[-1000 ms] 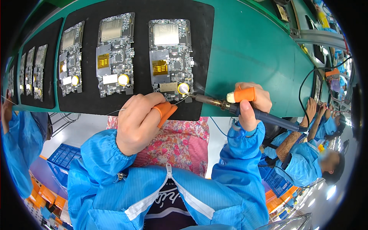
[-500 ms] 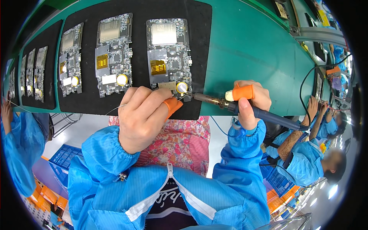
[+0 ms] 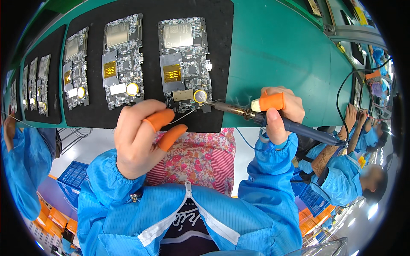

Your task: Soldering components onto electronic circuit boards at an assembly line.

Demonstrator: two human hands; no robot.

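Note:
My right hand [image 3: 279, 113] is wrapped round the dark blue handle of a soldering iron [image 3: 232, 109]. Its tip meets the lower right edge of a round coin cell [image 3: 200, 96] at the bottom of the nearest circuit board [image 3: 183, 64], and a faint wisp of smoke shows there. My left hand [image 3: 143, 136], below the board's lower left corner, holds a thin solder wire [image 3: 183, 116]. The wire's free end stands off from the iron's tip. Orange finger cots cover fingertips on both hands. The board carries a silver shield and a square of amber tape.
More circuit boards [image 3: 123, 64] lie to the left on a black mat [image 3: 149, 25], with others on a second mat [image 3: 57, 85]. The green bench [image 3: 290, 64] extends right. The iron's black cable [image 3: 341, 98] loops there. Co-workers in blue sit at both sides.
My left hand has drawn back to the left and down from the board, taking the solder wire away from the tip. The iron stays at the coin cell's edge.

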